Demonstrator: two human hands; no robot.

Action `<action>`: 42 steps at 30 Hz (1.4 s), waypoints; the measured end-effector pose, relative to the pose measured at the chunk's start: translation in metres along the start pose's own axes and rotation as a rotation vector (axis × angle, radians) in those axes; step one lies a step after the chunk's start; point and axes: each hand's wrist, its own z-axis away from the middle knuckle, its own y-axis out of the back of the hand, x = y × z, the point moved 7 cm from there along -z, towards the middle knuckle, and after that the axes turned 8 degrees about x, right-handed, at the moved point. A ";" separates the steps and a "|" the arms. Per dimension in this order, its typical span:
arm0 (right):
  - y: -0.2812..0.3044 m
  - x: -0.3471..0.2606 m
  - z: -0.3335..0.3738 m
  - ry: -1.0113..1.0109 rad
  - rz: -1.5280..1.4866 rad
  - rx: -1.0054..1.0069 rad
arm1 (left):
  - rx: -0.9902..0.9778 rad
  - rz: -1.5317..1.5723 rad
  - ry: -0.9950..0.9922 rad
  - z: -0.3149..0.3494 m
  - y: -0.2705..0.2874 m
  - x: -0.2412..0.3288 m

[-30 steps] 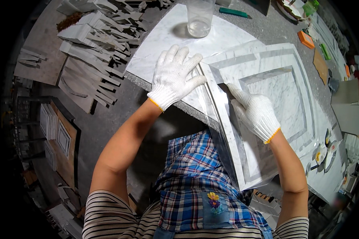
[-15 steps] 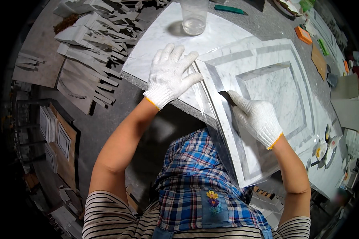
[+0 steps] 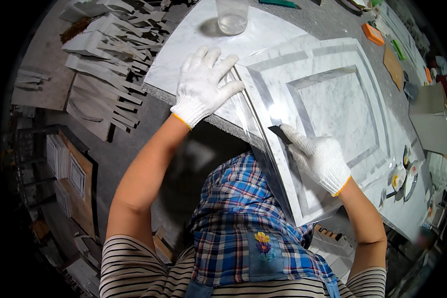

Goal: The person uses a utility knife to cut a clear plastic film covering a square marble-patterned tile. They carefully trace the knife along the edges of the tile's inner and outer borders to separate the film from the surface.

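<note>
Our gloved left hand (image 3: pixel 201 82) lies on the white-topped table (image 3: pixel 176 62), fingers spread apart, thumb at the left edge of a grey-banded marble panel (image 3: pixel 333 99) right of centre. Our gloved right hand (image 3: pixel 319 161) has its fingers clamped on a thin dark blade (image 3: pixel 278 132) at the panel's left border. Clear film (image 3: pixel 244 113) shows beside that edge; a clear cup (image 3: pixel 232 23) stands far off on the table, an orange box (image 3: pixel 373 34) far right.

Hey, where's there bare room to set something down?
Free: white slab between the cup and left hand; grey tabletop between green tool and orange box. Crowded: right of the marble panel, around small round items.
</note>
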 end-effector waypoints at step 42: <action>0.002 0.007 0.053 0.150 0.114 0.104 | 0.004 -0.039 -0.043 -0.002 -0.002 0.001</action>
